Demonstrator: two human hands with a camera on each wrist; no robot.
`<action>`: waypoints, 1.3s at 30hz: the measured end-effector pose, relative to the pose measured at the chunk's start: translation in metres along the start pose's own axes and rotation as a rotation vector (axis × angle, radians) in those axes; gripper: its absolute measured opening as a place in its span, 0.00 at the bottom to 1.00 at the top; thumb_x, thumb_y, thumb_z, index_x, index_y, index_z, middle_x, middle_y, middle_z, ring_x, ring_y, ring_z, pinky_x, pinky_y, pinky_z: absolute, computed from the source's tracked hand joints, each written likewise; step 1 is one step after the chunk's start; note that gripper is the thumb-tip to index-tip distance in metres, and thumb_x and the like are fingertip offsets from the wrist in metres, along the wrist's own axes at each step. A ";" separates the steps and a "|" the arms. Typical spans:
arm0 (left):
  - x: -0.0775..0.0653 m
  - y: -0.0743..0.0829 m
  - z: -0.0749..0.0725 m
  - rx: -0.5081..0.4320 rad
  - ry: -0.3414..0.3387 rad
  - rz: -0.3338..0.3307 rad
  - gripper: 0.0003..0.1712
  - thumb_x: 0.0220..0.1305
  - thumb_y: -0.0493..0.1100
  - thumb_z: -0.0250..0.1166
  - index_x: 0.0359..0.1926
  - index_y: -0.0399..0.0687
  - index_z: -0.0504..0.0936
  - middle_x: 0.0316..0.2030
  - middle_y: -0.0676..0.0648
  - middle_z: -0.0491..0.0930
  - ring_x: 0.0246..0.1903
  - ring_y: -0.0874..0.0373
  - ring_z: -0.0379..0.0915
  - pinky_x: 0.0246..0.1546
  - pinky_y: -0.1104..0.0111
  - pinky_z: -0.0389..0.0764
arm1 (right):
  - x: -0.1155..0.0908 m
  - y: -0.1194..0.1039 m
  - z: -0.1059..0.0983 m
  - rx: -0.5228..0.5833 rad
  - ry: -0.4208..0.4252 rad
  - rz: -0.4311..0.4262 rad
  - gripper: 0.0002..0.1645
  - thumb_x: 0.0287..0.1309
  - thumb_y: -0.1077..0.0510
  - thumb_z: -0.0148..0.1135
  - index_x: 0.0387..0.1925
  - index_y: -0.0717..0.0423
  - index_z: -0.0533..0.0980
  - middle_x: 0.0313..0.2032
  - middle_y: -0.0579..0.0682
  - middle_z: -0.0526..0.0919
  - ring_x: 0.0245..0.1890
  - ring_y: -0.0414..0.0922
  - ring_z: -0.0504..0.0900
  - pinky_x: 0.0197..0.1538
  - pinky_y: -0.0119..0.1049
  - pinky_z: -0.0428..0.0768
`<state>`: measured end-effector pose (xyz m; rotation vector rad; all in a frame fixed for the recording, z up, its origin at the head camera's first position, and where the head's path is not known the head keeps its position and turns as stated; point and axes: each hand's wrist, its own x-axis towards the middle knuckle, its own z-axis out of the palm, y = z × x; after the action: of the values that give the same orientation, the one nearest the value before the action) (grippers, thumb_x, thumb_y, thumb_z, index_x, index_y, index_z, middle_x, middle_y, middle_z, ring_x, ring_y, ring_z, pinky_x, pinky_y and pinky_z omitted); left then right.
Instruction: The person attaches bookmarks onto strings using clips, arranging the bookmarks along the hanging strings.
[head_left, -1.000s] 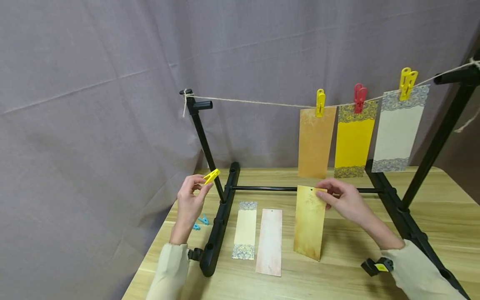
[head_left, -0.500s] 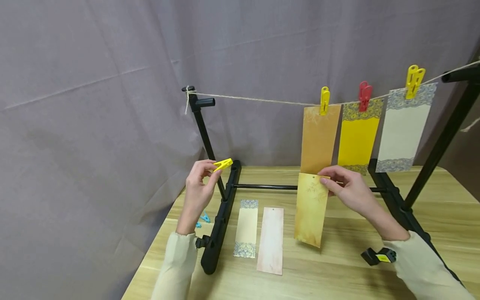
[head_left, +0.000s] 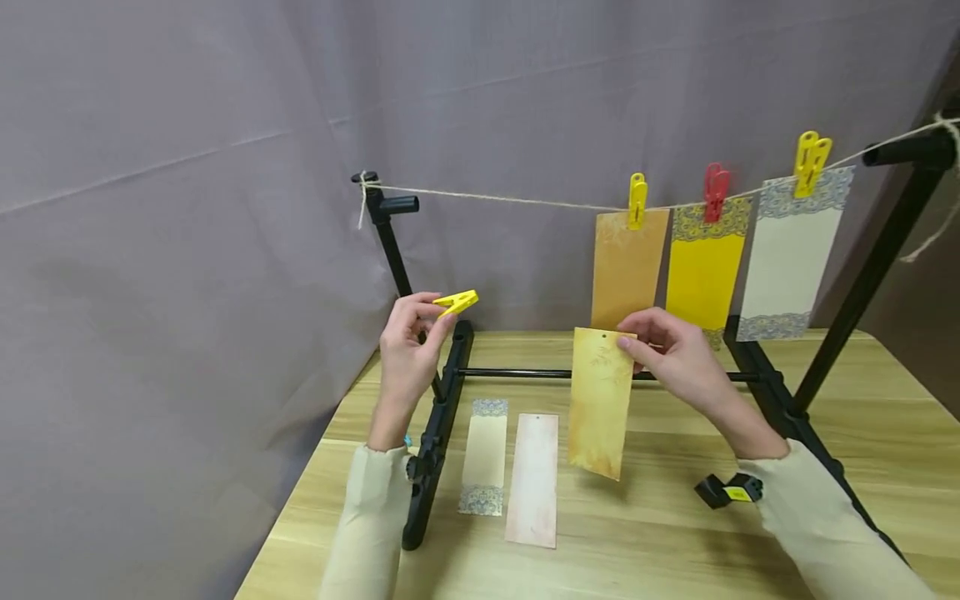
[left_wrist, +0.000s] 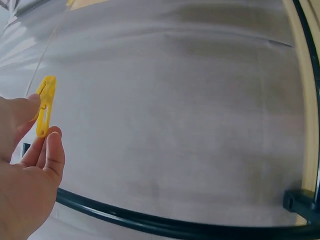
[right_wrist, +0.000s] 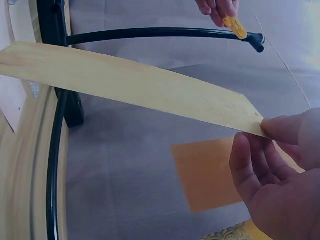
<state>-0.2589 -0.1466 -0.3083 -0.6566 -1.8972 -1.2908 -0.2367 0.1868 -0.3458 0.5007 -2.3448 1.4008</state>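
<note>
My left hand (head_left: 412, 346) pinches a yellow clothespin (head_left: 457, 302) by its handle ends, in front of the rack's left post. In the left wrist view the clothespin (left_wrist: 46, 105) sits between thumb and fingertips. With thumb and fingers my right hand (head_left: 671, 354) holds a yellowish bookmark card (head_left: 602, 404) by its upper right corner. The card hangs above the table, below the string (head_left: 510, 198). Behind it, an orange card (head_left: 628, 267) hangs from the string under a yellow clothespin (head_left: 637, 202). In the right wrist view the held card (right_wrist: 140, 85) stretches away from the fingers.
A yellow card (head_left: 702, 279) hangs by a red clothespin (head_left: 716, 193), and a white patterned card (head_left: 791, 262) by yellow clothespins (head_left: 810, 164). A cream patterned card (head_left: 483, 454) and a pinkish card (head_left: 532, 479) lie on the table (head_left: 637, 550). The black rack's crossbar (head_left: 517, 373) runs behind them.
Both hands have risen toward the string. The left hand with its clothespin has also moved right, and the right hand has lifted the yellowish card higher. The head view has shifted slightly.
</note>
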 end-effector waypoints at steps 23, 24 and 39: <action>0.039 0.023 0.018 -0.176 -0.038 0.099 0.11 0.64 0.37 0.66 0.40 0.32 0.76 0.51 0.38 0.80 0.44 0.52 0.81 0.43 0.71 0.82 | 0.026 -0.028 -0.006 0.044 0.048 -0.041 0.09 0.61 0.59 0.67 0.42 0.56 0.80 0.31 0.41 0.83 0.25 0.46 0.79 0.29 0.31 0.80; 0.040 0.025 0.019 -0.187 -0.032 0.103 0.12 0.63 0.37 0.66 0.40 0.32 0.75 0.50 0.38 0.80 0.44 0.53 0.81 0.42 0.72 0.82 | 0.027 -0.029 -0.006 0.047 0.051 -0.037 0.09 0.60 0.58 0.67 0.42 0.56 0.80 0.31 0.40 0.83 0.26 0.45 0.79 0.29 0.31 0.80; 0.067 0.044 0.026 -0.186 0.036 0.274 0.08 0.63 0.35 0.67 0.38 0.32 0.78 0.46 0.38 0.82 0.41 0.54 0.80 0.42 0.71 0.81 | 0.036 -0.038 -0.004 0.060 0.070 -0.085 0.08 0.60 0.60 0.67 0.41 0.57 0.80 0.31 0.39 0.83 0.24 0.43 0.78 0.28 0.29 0.80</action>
<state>-0.2731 -0.1056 -0.2359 -0.9469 -1.6049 -1.2982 -0.2493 0.1698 -0.2984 0.5528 -2.2060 1.4300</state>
